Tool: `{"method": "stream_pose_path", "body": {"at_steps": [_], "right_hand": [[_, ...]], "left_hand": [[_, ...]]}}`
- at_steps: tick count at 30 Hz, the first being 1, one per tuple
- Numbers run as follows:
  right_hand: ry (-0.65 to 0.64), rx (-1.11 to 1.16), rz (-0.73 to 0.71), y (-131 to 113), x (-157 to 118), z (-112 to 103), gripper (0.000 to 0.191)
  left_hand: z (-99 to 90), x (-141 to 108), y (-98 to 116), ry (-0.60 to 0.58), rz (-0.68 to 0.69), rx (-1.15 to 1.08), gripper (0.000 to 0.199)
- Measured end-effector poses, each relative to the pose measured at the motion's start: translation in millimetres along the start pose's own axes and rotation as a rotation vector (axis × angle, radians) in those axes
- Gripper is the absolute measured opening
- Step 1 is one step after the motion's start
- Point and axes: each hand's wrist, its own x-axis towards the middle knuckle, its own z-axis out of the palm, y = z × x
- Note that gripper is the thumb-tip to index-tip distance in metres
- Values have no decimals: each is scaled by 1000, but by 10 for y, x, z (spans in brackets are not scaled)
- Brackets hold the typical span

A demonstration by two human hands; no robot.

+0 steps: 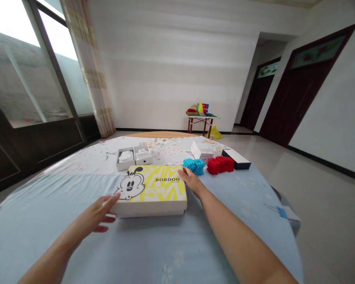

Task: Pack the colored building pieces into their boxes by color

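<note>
A yellow and white BOBDOG shoebox [154, 189] with a cartoon dog on its lid lies on the table in front of me. My left hand [102, 213] is at its near left corner, the thumb on the lid's top and the other fingers spread beside and below the edge. At the right side, my right hand [191, 179] grips the box with its thumb on top; its other fingers are hidden behind the edge. The lid sits over a white base that shows at the near right corner.
Behind the shoebox is an open white box [126, 165] with white items inside. To the right are a blue bumpy bundle [194, 166], a red one [220, 165], white boxes [201, 150] and a black-and-white box [238, 158]. A floral cloth [177, 248] covers the table.
</note>
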Motion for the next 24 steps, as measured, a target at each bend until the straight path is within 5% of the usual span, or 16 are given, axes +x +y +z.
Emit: {"method": "stream_pose_path", "body": {"at_steps": [9, 14, 24], "right_hand": [[91, -252, -93, -63, -196, -24, 45], [107, -301, 18, -32, -325, -53, 45], [122, -274, 79, -11, -346, -93, 40]], "left_hand": [[119, 248, -52, 146, 126, -5, 57], [137, 343, 50, 190, 122, -138, 50], [500, -67, -38, 89, -47, -597, 42]]}}
